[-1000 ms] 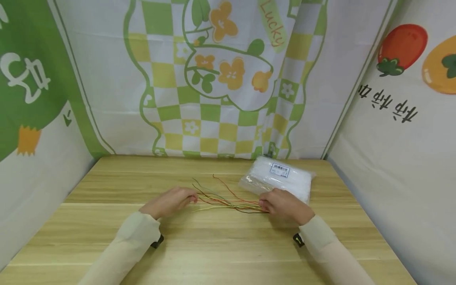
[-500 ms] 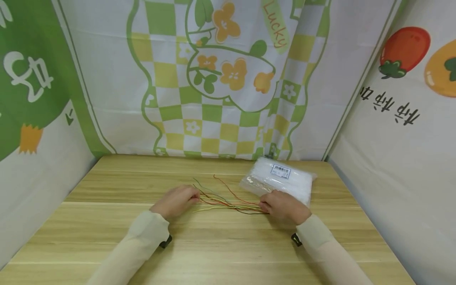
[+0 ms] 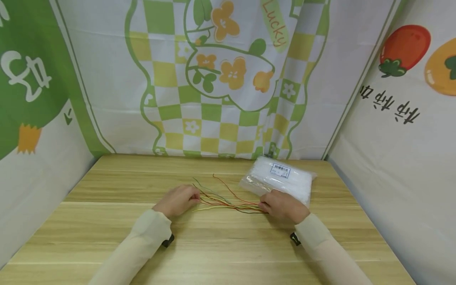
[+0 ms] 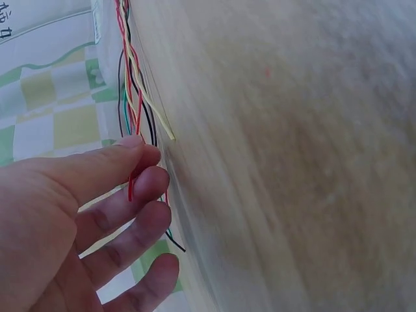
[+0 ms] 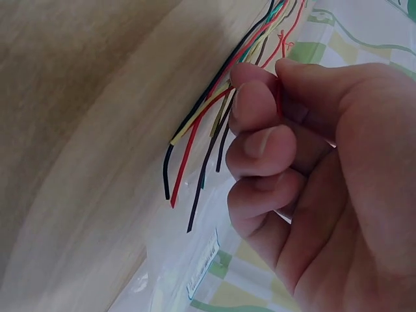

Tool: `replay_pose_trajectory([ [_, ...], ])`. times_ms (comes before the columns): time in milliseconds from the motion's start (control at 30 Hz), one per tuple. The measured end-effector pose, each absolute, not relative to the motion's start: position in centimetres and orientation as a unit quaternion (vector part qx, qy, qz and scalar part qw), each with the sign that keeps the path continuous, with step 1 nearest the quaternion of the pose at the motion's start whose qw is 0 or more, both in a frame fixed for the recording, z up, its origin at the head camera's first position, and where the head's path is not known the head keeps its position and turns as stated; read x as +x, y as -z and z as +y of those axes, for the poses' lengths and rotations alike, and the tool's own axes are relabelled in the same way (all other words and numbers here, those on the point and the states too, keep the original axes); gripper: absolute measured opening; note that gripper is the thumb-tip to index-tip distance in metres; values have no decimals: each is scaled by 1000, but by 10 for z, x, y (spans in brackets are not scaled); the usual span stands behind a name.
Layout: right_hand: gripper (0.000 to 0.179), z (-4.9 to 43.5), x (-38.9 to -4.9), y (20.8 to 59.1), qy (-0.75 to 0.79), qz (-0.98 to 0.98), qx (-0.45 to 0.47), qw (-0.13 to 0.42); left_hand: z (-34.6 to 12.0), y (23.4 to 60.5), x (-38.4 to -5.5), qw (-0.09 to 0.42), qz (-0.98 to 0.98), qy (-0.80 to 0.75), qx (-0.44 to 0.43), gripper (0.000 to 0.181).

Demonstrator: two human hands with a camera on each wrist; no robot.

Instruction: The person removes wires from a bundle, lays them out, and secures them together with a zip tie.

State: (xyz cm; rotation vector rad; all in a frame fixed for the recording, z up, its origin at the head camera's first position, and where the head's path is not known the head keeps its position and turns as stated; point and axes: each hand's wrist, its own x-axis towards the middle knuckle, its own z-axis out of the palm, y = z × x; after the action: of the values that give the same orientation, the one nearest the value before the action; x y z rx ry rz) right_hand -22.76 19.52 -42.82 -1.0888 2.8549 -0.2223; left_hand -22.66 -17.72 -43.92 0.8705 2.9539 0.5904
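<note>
Thin coloured wires point(image 3: 233, 206), red, yellow, black, green and brown, lie as a loose bundle between the two hands. At the bundle's left end, my left hand point(image 3: 179, 200) pinches a red wire point(image 4: 131, 190) between thumb and index finger; its other fingers are loosely bent. My right hand point(image 3: 285, 206) is at the right end, thumb and index finger pinching a red wire point(image 5: 280, 97), the remaining fingers curled. Beside the right fingers, loose ends such as a black wire point(image 5: 167, 175) hang free in the right wrist view. One red wire point(image 3: 226, 185) arcs away towards the back.
A clear plastic bag point(image 3: 278, 178) with white contents and a barcode label lies just behind the right hand. The wooden table point(image 3: 221, 249) reaches back to a patterned curtain point(image 3: 210, 118). Cloth walls stand on both sides.
My left hand has shifted slightly right along the bundle, mostly in the first half second. The right hand and the wires have hardly moved.
</note>
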Motion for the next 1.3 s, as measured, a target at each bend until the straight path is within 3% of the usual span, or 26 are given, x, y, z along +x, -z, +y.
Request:
replay_pose_trajectory([
  [400, 36, 196, -222, 419, 51, 948, -313, 28, -180, 432, -226, -17, 954, -172, 245, 5],
  [567, 39, 198, -222, 412, 51, 958, -276, 52, -167, 429, -225, -19, 952, -161, 261, 7],
  [733, 36, 204, -225, 404, 79, 962, -248, 81, -143, 424, -230, 10, 933, -163, 320, 31],
  [900, 29, 209, -229, 394, 77, 960, -259, 72, -120, 426, -242, 44, 918, -121, 374, 59],
  [1067, 28, 211, -236, 385, 74, 955, -280, 62, -101, 428, -249, 88, 924, -70, 365, 80],
  [1167, 26, 209, -243, 381, 72, 948, -306, 53, -93, 425, -252, 100, 929, -61, 351, 75],
  [1300, 24, 204, -254, 379, 49, 938, -341, 28, -88, 421, -255, 109, 930, -68, 345, 54],
])
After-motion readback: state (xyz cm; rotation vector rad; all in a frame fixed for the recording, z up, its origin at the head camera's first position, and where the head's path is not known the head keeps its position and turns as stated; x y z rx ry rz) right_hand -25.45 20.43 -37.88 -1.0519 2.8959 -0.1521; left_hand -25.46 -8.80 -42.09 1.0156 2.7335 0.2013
